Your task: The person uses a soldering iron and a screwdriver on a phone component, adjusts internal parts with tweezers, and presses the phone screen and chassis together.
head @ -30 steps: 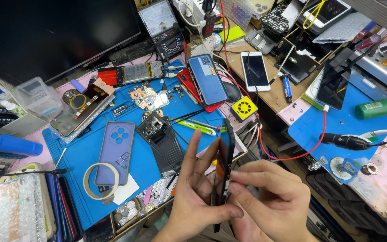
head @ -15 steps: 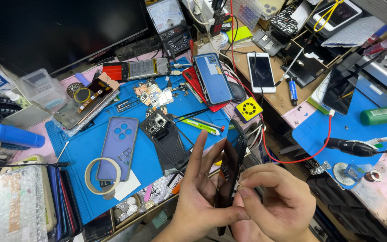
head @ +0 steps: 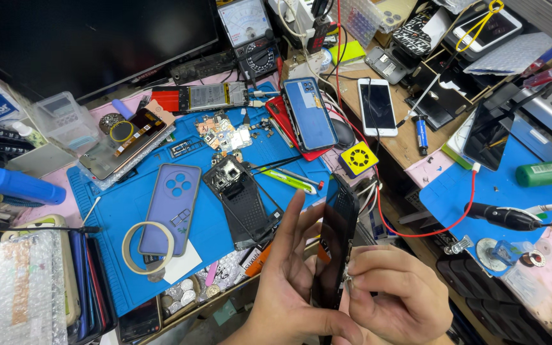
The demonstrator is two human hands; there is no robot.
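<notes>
My left hand [head: 289, 281] grips a black phone screen panel [head: 335, 239], held upright on edge near the bottom centre, fingers spread along its left face. My right hand [head: 394, 294] pinches the panel's right edge with thumb and fingertips, where a small metal part shows. Both hands hover in front of the blue work mat [head: 129, 211]. On the mat just left of the hands lies a black phone frame [head: 241, 201] with its camera module showing.
A lavender phone back cover [head: 172, 201], a ring of tape [head: 148, 248] and loose circuit parts [head: 225, 135] lie on the mat. A blue phone [head: 308, 114], white phone [head: 376, 105], yellow square tool [head: 359, 160], multimeter [head: 250, 29] and red cable [head: 426, 233] crowd the right.
The view has shifted slightly. Both hands have kept the panel upright and moved it a little to the right, my right fingers working along its edge.
</notes>
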